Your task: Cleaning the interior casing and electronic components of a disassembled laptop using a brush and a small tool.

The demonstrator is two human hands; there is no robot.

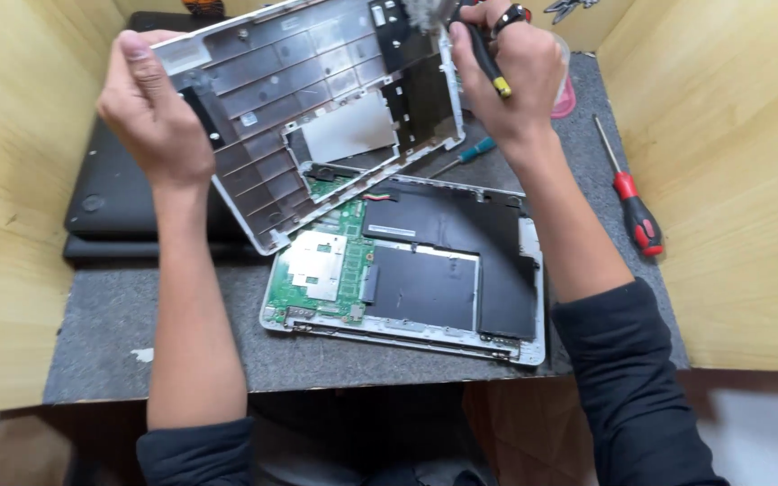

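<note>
Lighting is even, bright and diffuse from overhead, casting only soft shadows beneath the raised laptop cover [317, 108] and along the forearms, with mild glare on the pale wooden side panels [731, 180], slight wide-angle bowing at the edges, and focus generally sharp throughout.

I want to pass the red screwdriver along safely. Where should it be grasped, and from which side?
Grip the red screwdriver by its thick red-and-black handle, coming from above. It lies flat on the grey mat, close to the wooden wall on the right, with its thin shaft pointing away from the person.
</note>
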